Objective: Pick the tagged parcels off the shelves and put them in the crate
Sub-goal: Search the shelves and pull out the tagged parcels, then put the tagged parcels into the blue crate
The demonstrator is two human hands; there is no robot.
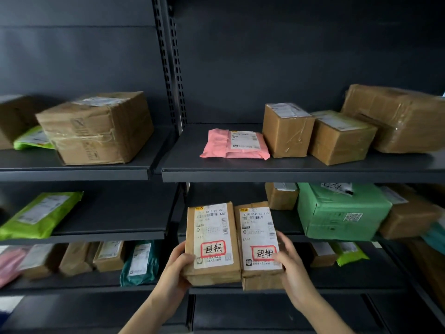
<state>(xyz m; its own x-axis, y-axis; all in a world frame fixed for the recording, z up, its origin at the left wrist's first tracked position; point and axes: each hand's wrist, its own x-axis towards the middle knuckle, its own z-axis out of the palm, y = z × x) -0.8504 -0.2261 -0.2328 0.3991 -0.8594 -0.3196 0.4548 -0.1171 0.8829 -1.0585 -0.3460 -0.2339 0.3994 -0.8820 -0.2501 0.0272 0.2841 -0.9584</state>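
Two flat brown parcels sit side by side in front of the shelves, each with a white label and a red-framed handwritten tag. My left hand (pixel 177 267) grips the left tagged parcel (pixel 212 239) at its lower left corner. My right hand (pixel 290 259) grips the right tagged parcel (pixel 258 242) along its lower right edge, thumb on the label. Both parcels are held in the air ahead of the middle shelf. No crate is in view.
Dark metal shelving (pixel 289 173) fills the view. A pink mailer (pixel 234 143) and brown boxes (pixel 286 130) lie on the upper shelf; a green box (pixel 339 213) and lime mailer (pixel 38 214) sit on the middle shelf. More small parcels line the lower shelf (pixel 103 256).
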